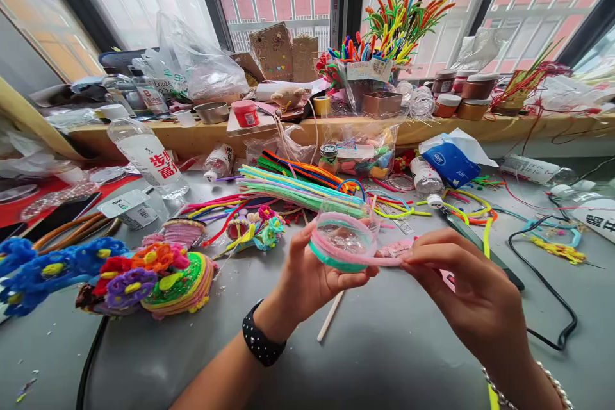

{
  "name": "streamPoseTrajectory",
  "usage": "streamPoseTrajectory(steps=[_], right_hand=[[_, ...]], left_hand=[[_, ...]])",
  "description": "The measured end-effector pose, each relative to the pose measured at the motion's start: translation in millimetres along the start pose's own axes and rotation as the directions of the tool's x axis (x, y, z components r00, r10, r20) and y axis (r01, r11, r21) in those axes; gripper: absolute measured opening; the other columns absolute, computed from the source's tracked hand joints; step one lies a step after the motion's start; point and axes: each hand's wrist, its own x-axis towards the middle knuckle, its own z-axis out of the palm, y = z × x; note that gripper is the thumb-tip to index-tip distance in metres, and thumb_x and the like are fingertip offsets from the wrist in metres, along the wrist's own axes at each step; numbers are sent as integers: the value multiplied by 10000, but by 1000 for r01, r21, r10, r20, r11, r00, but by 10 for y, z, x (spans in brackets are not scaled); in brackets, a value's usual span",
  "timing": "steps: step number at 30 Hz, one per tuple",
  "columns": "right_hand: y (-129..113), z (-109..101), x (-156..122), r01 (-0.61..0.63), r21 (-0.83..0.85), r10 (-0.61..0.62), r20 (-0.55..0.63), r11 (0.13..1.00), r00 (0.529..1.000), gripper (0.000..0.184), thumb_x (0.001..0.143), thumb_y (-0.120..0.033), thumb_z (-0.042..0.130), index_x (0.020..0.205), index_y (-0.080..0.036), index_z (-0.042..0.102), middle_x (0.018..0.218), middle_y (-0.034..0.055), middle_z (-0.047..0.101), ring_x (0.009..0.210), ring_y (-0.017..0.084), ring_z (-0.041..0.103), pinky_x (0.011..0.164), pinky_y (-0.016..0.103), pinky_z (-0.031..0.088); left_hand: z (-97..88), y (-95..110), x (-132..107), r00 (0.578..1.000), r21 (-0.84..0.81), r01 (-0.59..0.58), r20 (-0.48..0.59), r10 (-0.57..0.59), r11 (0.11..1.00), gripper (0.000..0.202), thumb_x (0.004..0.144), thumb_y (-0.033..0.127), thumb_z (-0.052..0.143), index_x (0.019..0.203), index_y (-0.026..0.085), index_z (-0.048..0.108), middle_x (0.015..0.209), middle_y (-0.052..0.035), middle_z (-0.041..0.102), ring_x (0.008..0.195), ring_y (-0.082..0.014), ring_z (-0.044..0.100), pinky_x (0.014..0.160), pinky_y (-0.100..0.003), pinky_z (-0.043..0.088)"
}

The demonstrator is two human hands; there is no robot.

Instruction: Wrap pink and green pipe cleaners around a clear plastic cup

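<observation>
Pipe cleaner [390, 261], pink and fuzzy, goes round the top of a clear cup [344, 235], just above a green band [331, 259]. The cup is up in the air over the middle of the surface [389, 359]. The left hand [303, 278] curls round the cup and holds it. The right hand [464, 278] pinches the loose pink end and holds it out to the side.

The step looks like winding pink fuzz round the cup. I think the next move calls for keeping the cup steady, pulling the pink end snug, and laying it neatly over the green.

Near the back left corner of the surface, a tall bottle [150, 160] has big red Chinese writing; I can read 高. Near the right edge, a bottle lying down [593, 214] has big dark writing, partly cut off. A blue packet [449, 163] near the back edge has a white oval with words too small to read. The writing on the white sign [369, 70] by the window is too blurry.
</observation>
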Motion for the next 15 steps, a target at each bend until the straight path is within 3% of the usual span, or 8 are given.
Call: streamPoseTrajectory(steps=[5, 15], right_hand=[[5, 12, 25, 10, -45, -9, 20, 999, 1000, 143, 805, -100, 591, 832, -232, 640, 756, 19, 594, 678, 130, 588, 528, 231, 500], [-17, 19, 15, 27, 70, -32, 77, 997, 997, 151, 790, -95, 610, 827, -235, 650, 743, 16, 642, 666, 140, 622, 613, 261, 536]], left_hand=[[-1, -5, -2, 998, -4, 43, 37, -43, 999, 666, 713, 544, 599, 1177, 68, 557, 917, -135, 713, 745, -210, 701, 654, -230, 520], [10, -5, 2, 964, 63, 180, 187, -189, 982, 728, 648, 573, 587, 1174, 70, 573, 798, -137, 705, 660, -213, 670, 533, -238, 481]])
